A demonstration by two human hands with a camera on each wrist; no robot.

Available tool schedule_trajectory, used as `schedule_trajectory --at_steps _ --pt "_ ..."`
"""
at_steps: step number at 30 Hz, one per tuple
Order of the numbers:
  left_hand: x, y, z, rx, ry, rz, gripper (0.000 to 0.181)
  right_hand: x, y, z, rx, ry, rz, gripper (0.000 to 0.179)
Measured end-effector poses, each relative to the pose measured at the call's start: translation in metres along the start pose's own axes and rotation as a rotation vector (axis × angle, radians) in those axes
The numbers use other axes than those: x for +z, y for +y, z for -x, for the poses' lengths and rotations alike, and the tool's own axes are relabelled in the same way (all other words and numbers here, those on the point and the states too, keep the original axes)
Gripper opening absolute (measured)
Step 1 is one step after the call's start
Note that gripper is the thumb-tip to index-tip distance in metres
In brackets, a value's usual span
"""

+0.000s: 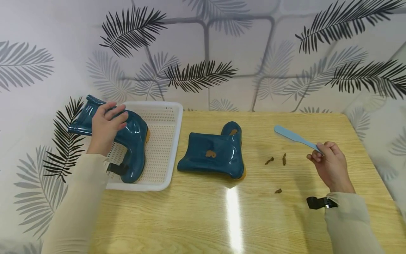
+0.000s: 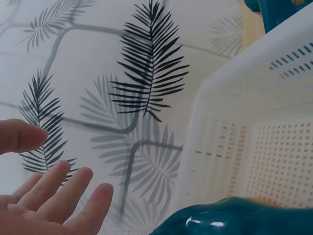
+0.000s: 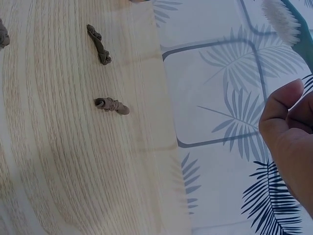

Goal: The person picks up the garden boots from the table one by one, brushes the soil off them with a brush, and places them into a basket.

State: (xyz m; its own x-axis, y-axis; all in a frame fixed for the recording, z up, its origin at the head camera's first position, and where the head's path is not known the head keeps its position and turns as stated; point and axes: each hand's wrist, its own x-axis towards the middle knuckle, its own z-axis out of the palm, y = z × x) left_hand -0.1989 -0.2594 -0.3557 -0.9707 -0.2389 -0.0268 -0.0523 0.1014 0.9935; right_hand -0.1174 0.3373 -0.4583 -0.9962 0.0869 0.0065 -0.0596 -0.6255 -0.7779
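In the head view my right hand (image 1: pixel 333 167) grips a light blue brush (image 1: pixel 289 134) by its handle, above the right part of the table. The right wrist view catches its white bristles (image 3: pixel 281 24). At the left, my left hand (image 1: pixel 107 127) is over the shaft of a shiny dark blue rain boot (image 1: pixel 136 155), fingers spread and loosely bent. That boot lies on its side in a white basket (image 1: pixel 173 155), its shaft sticking out past the left rim. A second blue rain boot (image 1: pixel 209 164) lies mid-table, with brown smears on shaft and toe.
Brown clumps lie on the wooden table (image 1: pixel 190 211) between the second boot and my right hand: one clump (image 1: pixel 269 161), another (image 1: pixel 284 159), and a third (image 1: pixel 278 191) nearer me. A leaf-patterned wall (image 1: pixel 222 49) stands behind the table.
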Motion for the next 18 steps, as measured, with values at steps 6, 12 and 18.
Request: schedule_trajectory --at_steps 6,12,18 --pt "0.015 -0.007 0.003 -0.026 -0.045 -0.013 0.063 0.003 -0.001 -0.002 0.008 -0.006 -0.003 0.018" --pt "0.027 -0.013 0.005 -0.045 -0.089 0.061 0.061 0.004 -0.001 -0.003 0.009 -0.007 0.006 0.018" --pt "0.037 -0.019 0.013 -0.070 -0.154 0.131 0.058 0.005 0.000 -0.004 0.007 -0.008 0.005 0.018"
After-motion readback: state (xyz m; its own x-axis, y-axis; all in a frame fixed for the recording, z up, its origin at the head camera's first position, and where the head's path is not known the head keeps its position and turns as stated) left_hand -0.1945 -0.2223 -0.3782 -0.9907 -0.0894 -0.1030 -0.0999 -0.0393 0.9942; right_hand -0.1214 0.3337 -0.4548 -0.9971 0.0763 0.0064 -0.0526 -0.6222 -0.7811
